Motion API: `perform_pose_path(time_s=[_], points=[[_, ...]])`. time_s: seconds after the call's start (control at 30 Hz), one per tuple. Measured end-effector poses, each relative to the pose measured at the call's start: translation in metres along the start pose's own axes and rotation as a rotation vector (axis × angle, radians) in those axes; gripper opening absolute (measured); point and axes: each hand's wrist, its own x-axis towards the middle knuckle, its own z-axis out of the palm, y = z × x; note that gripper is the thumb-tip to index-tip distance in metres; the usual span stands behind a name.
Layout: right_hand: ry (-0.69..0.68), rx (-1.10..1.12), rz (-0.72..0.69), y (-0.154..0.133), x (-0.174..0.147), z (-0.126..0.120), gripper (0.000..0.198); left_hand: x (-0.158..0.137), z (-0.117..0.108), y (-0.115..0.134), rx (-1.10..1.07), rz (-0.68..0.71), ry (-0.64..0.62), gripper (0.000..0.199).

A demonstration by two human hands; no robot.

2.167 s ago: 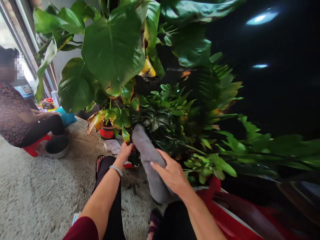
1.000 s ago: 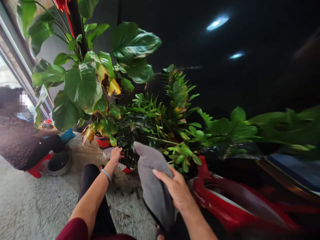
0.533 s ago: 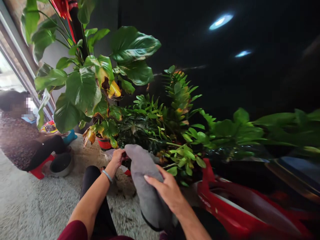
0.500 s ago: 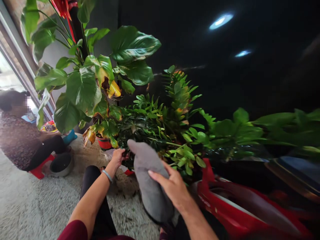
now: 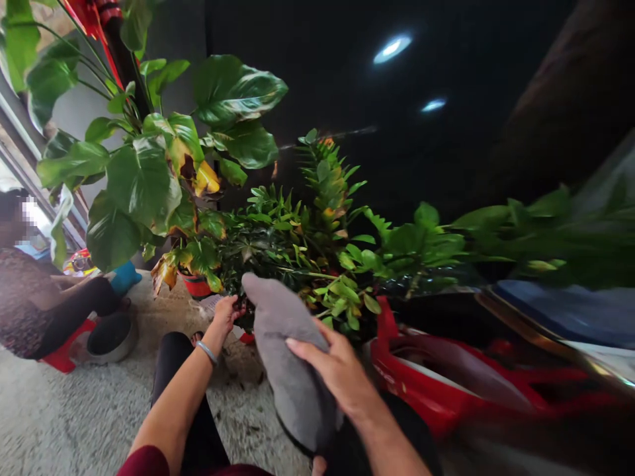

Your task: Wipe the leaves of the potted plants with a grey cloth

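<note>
Soft grey folded cloth (image 5: 288, 350) held up in front of the dark-leaved potted shrub (image 5: 270, 241), its top edge against the low foliage. Right hand (image 5: 337, 373) flat on the cloth, fingers spread and wrapped over its right side. Left hand (image 5: 225, 312) reaches into the shrub's lower leaves, fingers pinched closed on a leaf or stem; exact hold hidden. Small red pot (image 5: 196, 285) just left. Seated person (image 5: 44, 304) and grey metal bowl (image 5: 110, 336) far left on pale carpet (image 5: 59, 410).
</note>
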Motion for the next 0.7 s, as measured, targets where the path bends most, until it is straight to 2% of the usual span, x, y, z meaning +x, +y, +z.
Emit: perform_pose_path(time_s=[0.1,0.17,0.2,0.27,0.37,0.47,0.53,0.6,0.67,0.7], points=[[0.257,-0.065,-0.074,-0.02,0.028,-0.033,0.05,-0.007,0.006,0.001,-0.021,0.009,-0.049,0.018],[0.386,-0.166,-0.075,-0.013,0.053,-0.04,0.047,-0.012,0.01,-0.002,-0.033,0.011,-0.07,0.017],[0.387,-0.196,-0.042,-0.003,0.061,-0.038,0.044,-0.013,0.012,-0.004,-0.038,0.011,-0.074,0.017],[0.282,-0.202,0.046,0.02,0.062,-0.026,0.038,-0.013,0.011,-0.008,-0.04,0.008,-0.071,0.019],[0.076,-0.161,0.099,0.043,0.027,-0.003,0.028,-0.01,0.005,-0.011,-0.025,0.011,-0.036,0.023],[-0.029,-0.09,0.102,0.036,-0.005,0.0,0.033,-0.007,-0.002,-0.011,-0.011,0.025,0.001,0.025],[0.021,-0.082,0.065,0.023,-0.002,-0.008,0.041,-0.008,-0.003,-0.01,-0.011,0.019,0.0,0.024],[0.181,-0.122,-0.007,0.014,0.022,-0.014,0.047,-0.01,0.0,-0.01,-0.017,0.0,-0.009,0.024],[0.293,-0.141,-0.032,0.016,0.051,-0.009,0.047,-0.013,0.005,-0.011,-0.024,-0.018,-0.014,0.024],[0.291,-0.129,-0.004,0.021,0.063,-0.003,0.047,-0.014,0.008,-0.012,-0.025,-0.026,-0.01,0.025]])
